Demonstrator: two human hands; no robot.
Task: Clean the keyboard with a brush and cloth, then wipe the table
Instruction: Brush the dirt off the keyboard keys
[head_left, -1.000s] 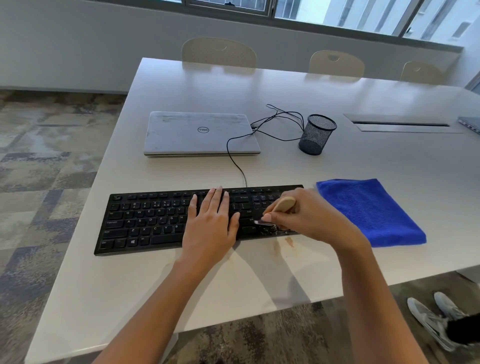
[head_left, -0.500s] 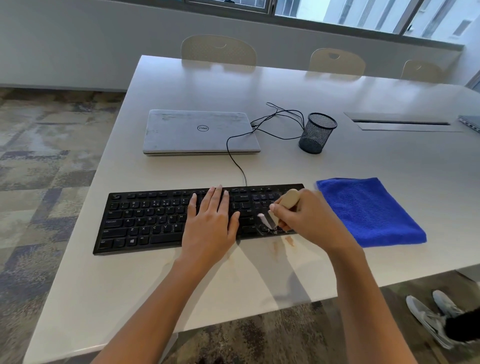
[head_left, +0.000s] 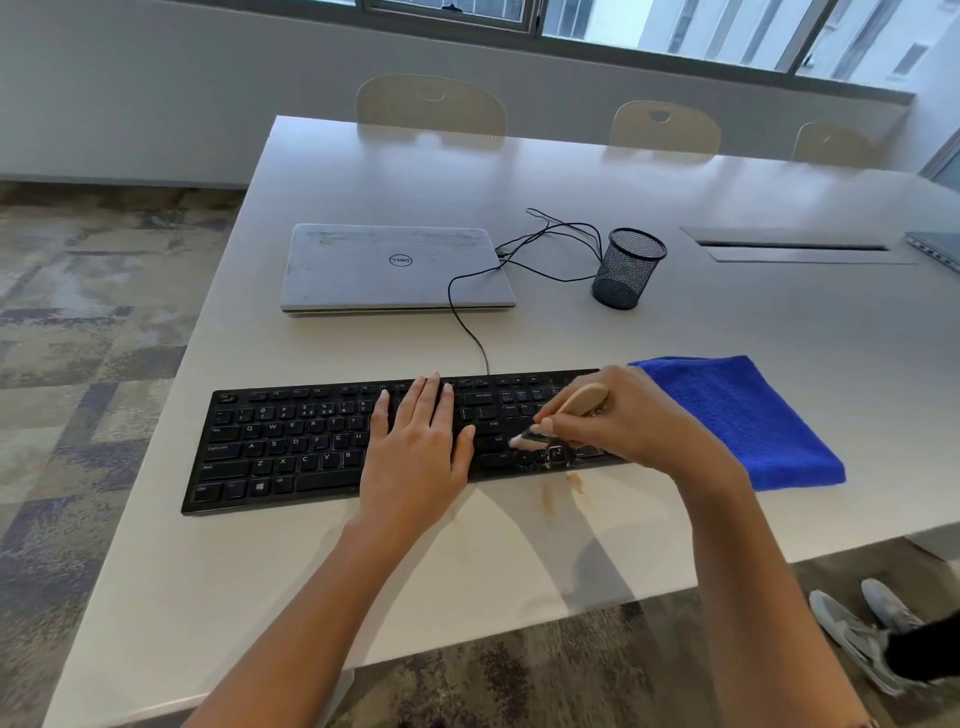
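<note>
Bristles of the brush (head_left: 582, 399) are sitting slightly lower on the keys than half a second ago, while its wooden handle is keeping much the same tilt. The right hand (head_left: 641, 428) is gripping that handle, fingers curled round it, fingertips close to the bristle end. The bristles are projecting leftward from the fingertips and touching the right-hand section of the black keyboard (head_left: 291, 447), where pale specks are lying among the keys. The left hand (head_left: 415, 460) is resting flat on the keyboard's middle, fingers straight and together, unchanged in position. A folded blue cloth (head_left: 743, 415) is lying just beside the keyboard's right end, partly behind the right wrist.

The keyboard is lying near the front edge of a white table (head_left: 779, 332), with brownish stains (head_left: 548, 496) showing just in front of it. Its cable (head_left: 467, 332) is running back past a closed laptop (head_left: 389, 265); a mesh pen cup (head_left: 628, 270) is standing to the laptop's right. Pale chairs (head_left: 431, 104) are lining the far side beneath a window. Patterned carpet (head_left: 78, 312) is covering the floor.
</note>
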